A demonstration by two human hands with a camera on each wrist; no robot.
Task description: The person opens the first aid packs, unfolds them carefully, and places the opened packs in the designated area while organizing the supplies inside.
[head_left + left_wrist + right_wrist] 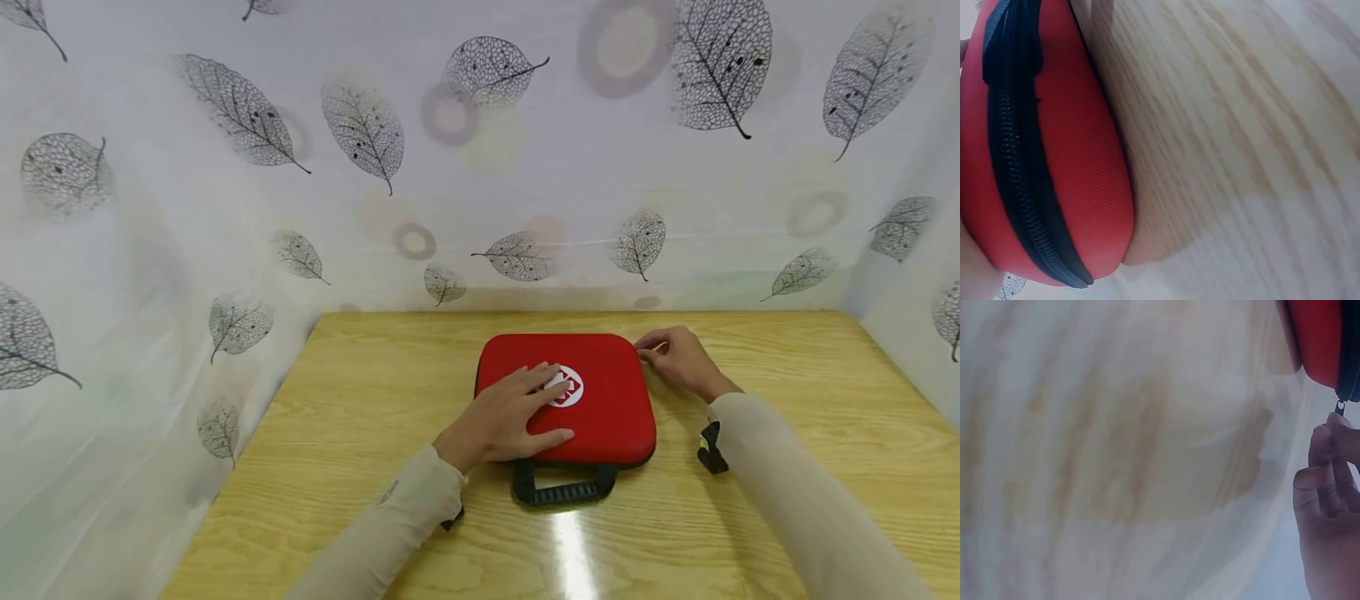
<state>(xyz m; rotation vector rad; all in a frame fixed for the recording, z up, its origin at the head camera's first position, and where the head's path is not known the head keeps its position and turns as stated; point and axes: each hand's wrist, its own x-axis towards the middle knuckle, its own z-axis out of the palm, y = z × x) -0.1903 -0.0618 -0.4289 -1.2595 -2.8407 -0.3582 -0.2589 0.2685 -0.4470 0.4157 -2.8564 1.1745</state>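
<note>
A red zippered case with a white round emblem lies flat on the table, its black handle toward me. My left hand rests on the lid with fingers spread, the fingertips overlapping the emblem. At the case's far right corner, my right hand pinches a small dark zipper pull between thumb and index finger. In the left wrist view, the black zipper runs along the red side, its teeth closed together in the part that shows.
The wooden table extends on both sides of the case. Behind and to the sides hangs a pale sheet printed with leaves. Dark wrist straps show at the cuffs of the beige sleeves.
</note>
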